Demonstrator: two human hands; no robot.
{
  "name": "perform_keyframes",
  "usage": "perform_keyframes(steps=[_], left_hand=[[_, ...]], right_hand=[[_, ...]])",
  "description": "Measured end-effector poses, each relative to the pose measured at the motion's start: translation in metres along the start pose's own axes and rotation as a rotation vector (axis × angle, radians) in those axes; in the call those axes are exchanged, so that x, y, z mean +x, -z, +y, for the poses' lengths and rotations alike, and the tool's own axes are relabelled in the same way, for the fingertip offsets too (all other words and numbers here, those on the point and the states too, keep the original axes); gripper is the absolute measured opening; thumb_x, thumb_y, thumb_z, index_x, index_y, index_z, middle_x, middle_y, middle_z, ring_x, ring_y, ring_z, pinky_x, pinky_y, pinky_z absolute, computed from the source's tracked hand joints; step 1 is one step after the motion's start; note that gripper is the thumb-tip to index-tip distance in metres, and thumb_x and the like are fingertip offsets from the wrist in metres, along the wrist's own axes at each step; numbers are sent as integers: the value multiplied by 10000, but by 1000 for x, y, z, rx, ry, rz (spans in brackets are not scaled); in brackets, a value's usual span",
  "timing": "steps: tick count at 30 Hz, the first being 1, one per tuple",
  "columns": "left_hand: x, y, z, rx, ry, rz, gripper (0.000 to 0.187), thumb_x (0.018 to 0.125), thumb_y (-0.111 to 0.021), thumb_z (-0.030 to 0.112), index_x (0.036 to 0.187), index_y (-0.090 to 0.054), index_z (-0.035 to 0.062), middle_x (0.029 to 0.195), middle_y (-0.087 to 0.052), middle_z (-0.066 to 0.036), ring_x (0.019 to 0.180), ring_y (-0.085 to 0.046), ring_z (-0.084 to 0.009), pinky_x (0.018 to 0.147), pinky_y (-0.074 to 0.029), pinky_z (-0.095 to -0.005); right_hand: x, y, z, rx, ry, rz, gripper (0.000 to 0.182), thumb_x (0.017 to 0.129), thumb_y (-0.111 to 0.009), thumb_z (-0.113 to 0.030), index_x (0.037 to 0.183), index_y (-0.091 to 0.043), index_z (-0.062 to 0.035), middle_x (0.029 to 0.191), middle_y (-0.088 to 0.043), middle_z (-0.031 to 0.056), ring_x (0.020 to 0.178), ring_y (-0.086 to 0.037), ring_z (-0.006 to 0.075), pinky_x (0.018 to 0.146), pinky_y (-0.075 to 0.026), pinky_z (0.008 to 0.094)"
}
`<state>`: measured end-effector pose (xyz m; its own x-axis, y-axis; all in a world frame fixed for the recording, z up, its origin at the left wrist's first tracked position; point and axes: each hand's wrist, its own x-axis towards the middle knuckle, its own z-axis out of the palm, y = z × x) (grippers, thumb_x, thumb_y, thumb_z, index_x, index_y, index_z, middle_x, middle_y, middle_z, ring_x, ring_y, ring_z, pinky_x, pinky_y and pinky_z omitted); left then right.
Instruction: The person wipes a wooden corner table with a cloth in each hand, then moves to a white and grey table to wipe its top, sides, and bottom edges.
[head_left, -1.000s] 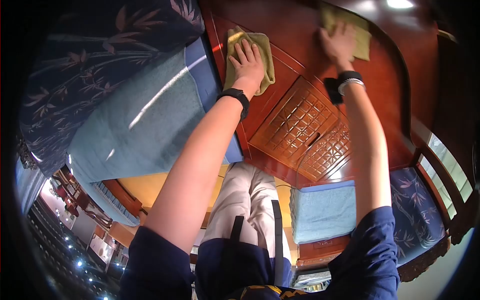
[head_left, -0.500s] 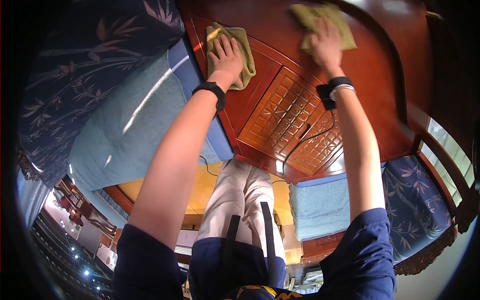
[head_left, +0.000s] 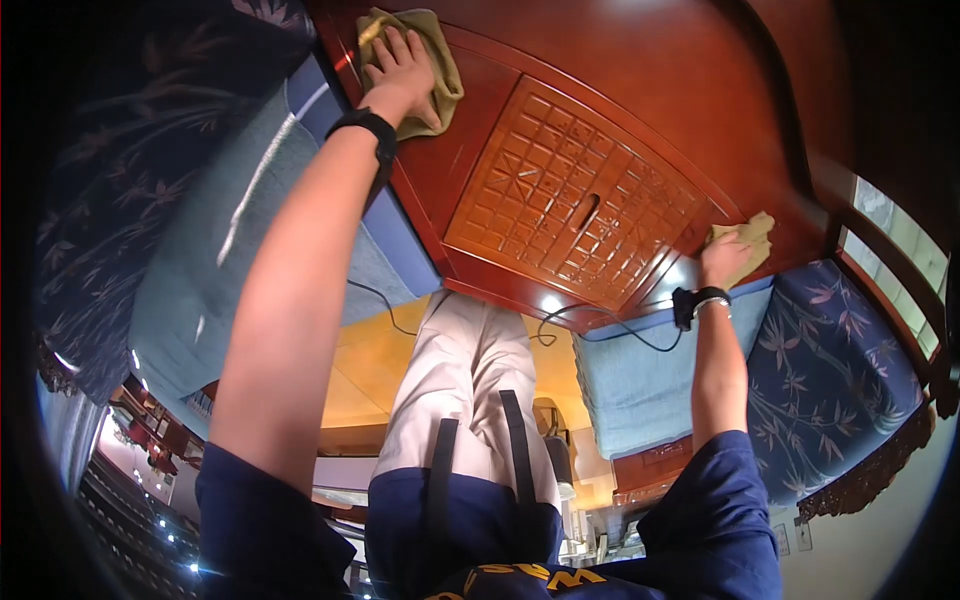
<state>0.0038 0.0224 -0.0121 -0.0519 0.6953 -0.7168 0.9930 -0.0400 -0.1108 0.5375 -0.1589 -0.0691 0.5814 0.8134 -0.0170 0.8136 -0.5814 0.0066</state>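
My left hand [head_left: 402, 78] lies with spread fingers on an olive-yellow cloth [head_left: 446, 72], pressing it against the left side of a polished red-brown wooden table [head_left: 620, 75]. At the table's right edge my right hand [head_left: 724, 258] grips a second, similar cloth [head_left: 757, 240], which is bunched around its fingers. Part of each cloth is hidden beneath the hand. Between my hands, the tabletop has a carved lattice panel [head_left: 580, 200] with an oval slot.
A blue padded seat [head_left: 215, 230] lies along the left, and a smaller blue-covered seat [head_left: 650, 380] stands at the right. Dark floral upholstery [head_left: 835, 375] borders it. A thin black cable [head_left: 640, 338] hangs from my right wrist, near my legs.
My right hand has swept its cloth from the far part of the tabletop toward me and rightward to the edge. My left hand and its cloth appear farther up and left.
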Motion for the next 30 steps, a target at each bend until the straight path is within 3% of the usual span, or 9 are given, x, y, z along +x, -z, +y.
perform_keyframes(steps=[5, 10, 13, 17, 20, 23, 30], left_hand=[[1, -6, -6, 8, -19, 54, 1454, 473, -886, 445, 1428, 106, -25, 1475, 96, -325, 1360, -2, -518, 1051, -221, -621], [5, -27, -32, -8, -117, 250, 1381, 518, -830, 533, 1465, 63, 71, 1514, 35, -249, 1389, -29, -452, 1082, -204, -573], [8, -34, -35, 30, -144, 248, 1286, 592, -804, 493, 1465, 31, 50, 1508, 19, -266, 1382, -37, -468, 1113, -191, -496], [-19, -55, -28, -1, -290, 275, 1266, 575, -819, 421, 1456, -6, 15, 1492, -31, -296, 1365, -85, -492, 1110, -204, -497], [-70, -82, -1, -11, -494, 332, 1291, 510, -860, 361, 1443, -54, -24, 1479, -61, -312, 1358, -108, -499, 1109, -214, -498], [-135, -98, 46, 55, -515, 218, 1332, 456, -882, 342, 1437, -68, -44, 1481, -64, -306, 1365, -104, -482, 1113, -211, -501], [-167, -122, 98, 274, -361, 126, 1353, 454, -884, 401, 1442, -73, -43, 1488, -59, -295, 1373, -109, -467, 1064, -301, -520]], right_hand=[[-92, 0, -20, 52, -13, 25, 626, 971, -324, -327, 1316, -285, 194, 1425, -259, 317, 1344, -242, 403, 1125, -178, 441], [-171, 27, -77, 163, 33, -89, 613, 931, -422, -271, 1428, -208, 16, 1489, -159, 252, 1367, -172, 419, 1127, -145, 478], [-210, 35, -92, 250, 108, -195, 660, 888, -494, -232, 1450, -204, -44, 1506, -142, 221, 1371, -150, 434, 1109, -161, 509], [-233, 43, -95, 239, 304, -294, 721, 823, -577, -246, 1444, -249, -82, 1505, -165, 195, 1366, -170, 424, 1106, -185, 512], [-220, 41, -83, 231, 390, -306, 712, 811, -592, -259, 1434, -282, -104, 1504, -188, 164, 1362, -196, 404, 1104, -199, 506], [-174, 44, -66, 205, 427, -249, 700, 808, -592, -286, 1423, -309, -106, 1501, -210, 154, 1355, -227, 391, 1097, -230, 490], [-15, 14, 19, 131, 174, 26, 606, 878, -473, -352, 1376, -360, -25, 1399, -348, 271, 1266, -359, 443, 1066, -290, 464]])
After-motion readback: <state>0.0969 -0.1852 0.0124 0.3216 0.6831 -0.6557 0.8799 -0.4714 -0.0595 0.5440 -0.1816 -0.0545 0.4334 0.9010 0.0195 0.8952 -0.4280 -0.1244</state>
